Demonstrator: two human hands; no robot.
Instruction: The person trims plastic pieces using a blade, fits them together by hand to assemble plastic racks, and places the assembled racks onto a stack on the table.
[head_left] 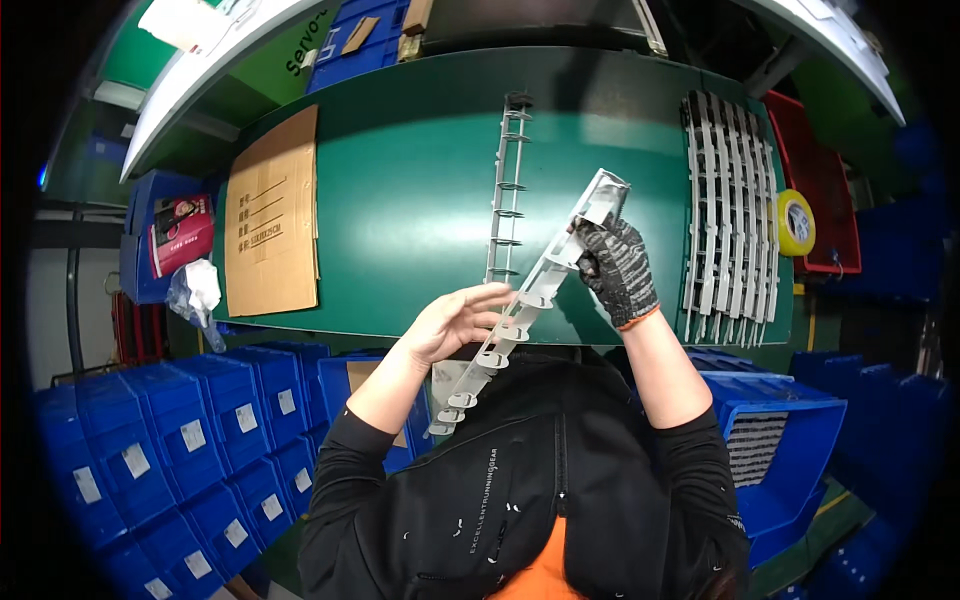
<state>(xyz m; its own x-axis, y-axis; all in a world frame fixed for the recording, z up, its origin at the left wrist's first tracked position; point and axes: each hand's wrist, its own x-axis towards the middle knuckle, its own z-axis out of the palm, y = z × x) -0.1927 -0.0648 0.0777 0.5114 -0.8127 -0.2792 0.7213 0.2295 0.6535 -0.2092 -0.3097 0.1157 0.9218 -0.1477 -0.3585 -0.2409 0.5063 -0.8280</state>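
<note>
My right hand [618, 268], in a grey-and-black knit glove with an orange cuff, is closed around the upper part of a long pale grey strip with round clips [535, 299]. The strip slants from its broader, shiny far end down toward my chest. My bare left hand [462, 322] is beside the strip's middle, fingers stretched out and apart, their tips partly behind it. Whether those fingertips touch it I cannot tell. Beyond my left hand, a similar clip strip [497, 190] lies lengthwise on the green table [400, 200].
Several like strips [730, 220] lie side by side at the table's right, near a yellow tape roll [796, 222] and a red bin [825, 190]. A cardboard sheet [272, 215] covers the left part. Blue crates [165, 430] stand stacked at left; another blue crate [785, 450] is at right.
</note>
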